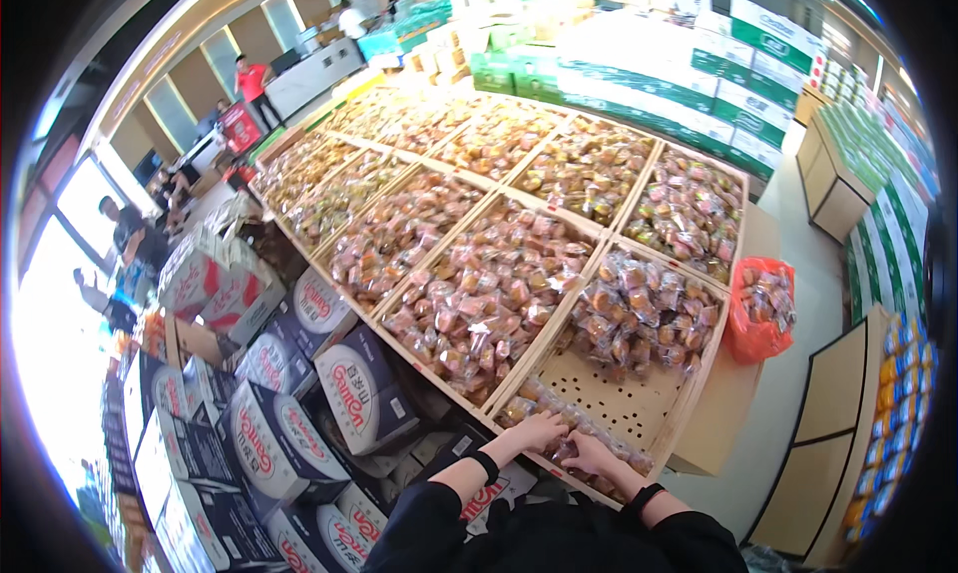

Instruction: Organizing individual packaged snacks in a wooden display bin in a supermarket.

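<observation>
My left hand (542, 431) reaches over the near edge of a wooden compartment bin (677, 431), its fingers on a row of clear-wrapped small cakes or pastries (524, 404). Just right of it, my right hand (587, 453) touches the same row, thumb and fingers bent towards the packets. Whether either hand grips a packet cannot be told. The row runs along the near wall of the compartment. Behind it the perforated bottom board shows, and a heap of wrapped pastries (644, 311) fills the far part.
More compartments of wrapped pastries (494, 288) spread ahead and left. A red plastic bag (756, 333) of packets stands beside the bin's right side. Printed cartons (363, 389) are piled at left. A wooden shelf unit (816, 423) stands right. Several people are far off.
</observation>
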`<action>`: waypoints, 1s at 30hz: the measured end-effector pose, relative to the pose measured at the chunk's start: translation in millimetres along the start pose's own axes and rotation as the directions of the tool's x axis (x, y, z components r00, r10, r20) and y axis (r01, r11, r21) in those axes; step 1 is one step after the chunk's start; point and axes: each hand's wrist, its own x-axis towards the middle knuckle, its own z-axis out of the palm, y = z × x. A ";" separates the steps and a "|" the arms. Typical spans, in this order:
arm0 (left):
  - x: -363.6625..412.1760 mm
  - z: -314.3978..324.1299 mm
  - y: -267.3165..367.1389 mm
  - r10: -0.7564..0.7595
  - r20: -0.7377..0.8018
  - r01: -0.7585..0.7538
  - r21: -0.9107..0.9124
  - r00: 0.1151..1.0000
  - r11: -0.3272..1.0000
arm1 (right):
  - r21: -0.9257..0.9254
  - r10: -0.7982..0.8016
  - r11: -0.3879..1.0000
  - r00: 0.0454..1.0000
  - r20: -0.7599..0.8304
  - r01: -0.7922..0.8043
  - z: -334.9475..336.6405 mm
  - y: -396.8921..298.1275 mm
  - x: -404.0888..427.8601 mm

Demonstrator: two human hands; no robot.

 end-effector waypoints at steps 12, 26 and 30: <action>-6.6 -17.9 38.2 -0.223 0.038 0.224 -0.013 0.974 0.975 | -0.120 -0.012 0.993 0.996 -0.088 0.001 -19.0 -3.6 -7.6; -59.4 -27.9 79.4 -0.408 -0.575 0.236 -0.352 0.709 0.906 | -0.416 -0.141 0.865 0.659 -0.739 -0.282 -218.3 141.5 40.9; -101.0 -38.4 91.7 -0.615 -0.613 0.445 -0.428 0.497 0.787 | -0.534 -0.047 0.740 0.760 -0.648 -0.410 -228.9 113.9 50.1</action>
